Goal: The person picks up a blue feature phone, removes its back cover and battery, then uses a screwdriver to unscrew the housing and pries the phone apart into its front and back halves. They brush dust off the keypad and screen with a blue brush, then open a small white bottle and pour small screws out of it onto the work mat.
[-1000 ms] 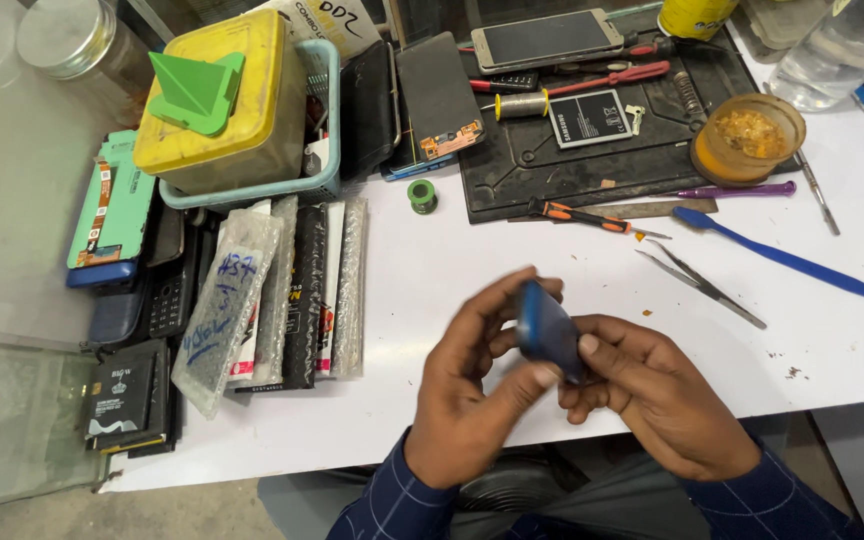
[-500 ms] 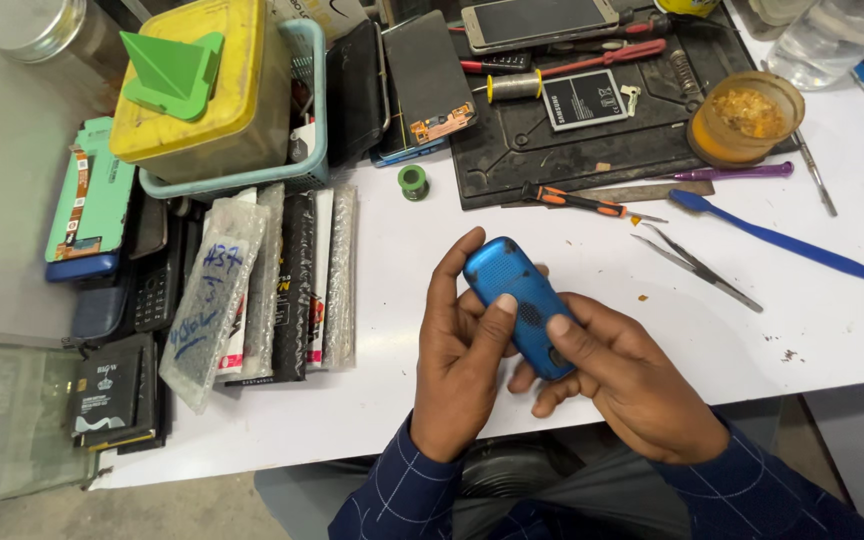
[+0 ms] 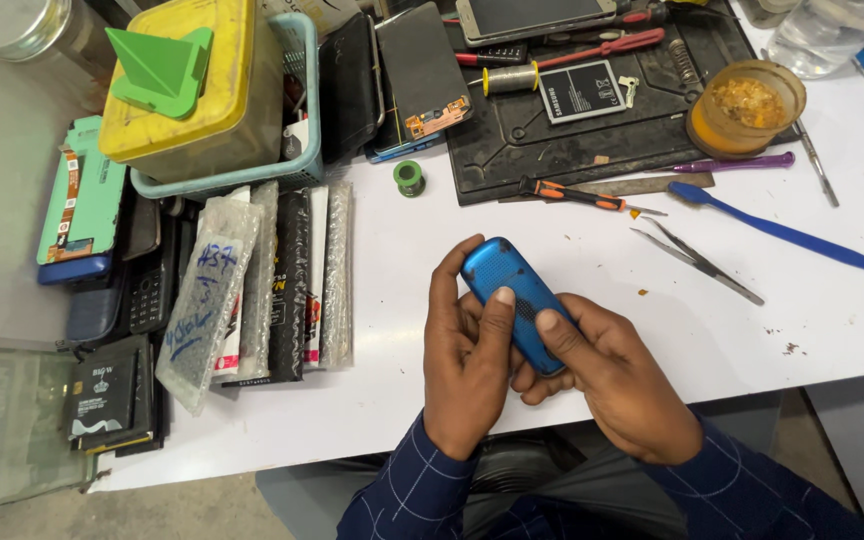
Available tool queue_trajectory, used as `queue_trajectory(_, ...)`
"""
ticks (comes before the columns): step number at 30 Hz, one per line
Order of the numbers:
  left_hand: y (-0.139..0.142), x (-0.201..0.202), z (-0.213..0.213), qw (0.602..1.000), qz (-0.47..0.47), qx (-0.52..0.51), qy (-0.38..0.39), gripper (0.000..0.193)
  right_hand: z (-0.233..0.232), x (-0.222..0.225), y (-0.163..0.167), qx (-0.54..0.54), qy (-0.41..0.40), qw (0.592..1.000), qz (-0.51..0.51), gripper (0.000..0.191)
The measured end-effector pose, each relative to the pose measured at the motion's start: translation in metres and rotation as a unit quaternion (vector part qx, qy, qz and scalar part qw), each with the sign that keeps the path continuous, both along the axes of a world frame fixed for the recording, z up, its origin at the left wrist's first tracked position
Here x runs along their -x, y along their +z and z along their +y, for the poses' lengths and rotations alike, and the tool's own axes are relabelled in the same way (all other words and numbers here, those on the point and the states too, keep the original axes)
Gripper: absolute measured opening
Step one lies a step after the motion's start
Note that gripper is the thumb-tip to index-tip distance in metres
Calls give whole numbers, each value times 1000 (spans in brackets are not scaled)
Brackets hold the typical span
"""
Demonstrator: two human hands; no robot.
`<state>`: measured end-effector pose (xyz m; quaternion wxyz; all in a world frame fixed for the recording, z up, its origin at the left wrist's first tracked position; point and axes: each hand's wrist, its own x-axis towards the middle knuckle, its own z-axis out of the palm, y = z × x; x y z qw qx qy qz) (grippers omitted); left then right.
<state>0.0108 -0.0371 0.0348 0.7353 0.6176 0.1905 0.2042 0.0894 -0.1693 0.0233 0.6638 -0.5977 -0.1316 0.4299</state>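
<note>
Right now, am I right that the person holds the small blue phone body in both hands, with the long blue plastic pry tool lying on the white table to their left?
Not quite: the long blue plastic pry tool lies on the white table to their right, not left, as the head view shows. The small blue phone body is indeed held in both hands, left hand and right hand.

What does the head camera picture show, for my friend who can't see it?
Both hands, left hand and right hand, hold a small blue phone above a white table. Tweezers, a blue tool and a screwdriver lie behind.
</note>
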Motion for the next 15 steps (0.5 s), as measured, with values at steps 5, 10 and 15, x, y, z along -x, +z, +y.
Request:
queue_trajectory(5,0,2,4,999,-24,-48,11,51,-3,-6,3,-52,-17,992,116,54)
queue_trajectory(10,3,7,4,974,-22,-214,72,45,-5,-5,7,-33,-21,990,137,53)
queue_trajectory(15,8,7,10,965,-1,-245,94,46,-3,0,17,-44,-17,993,107,54)
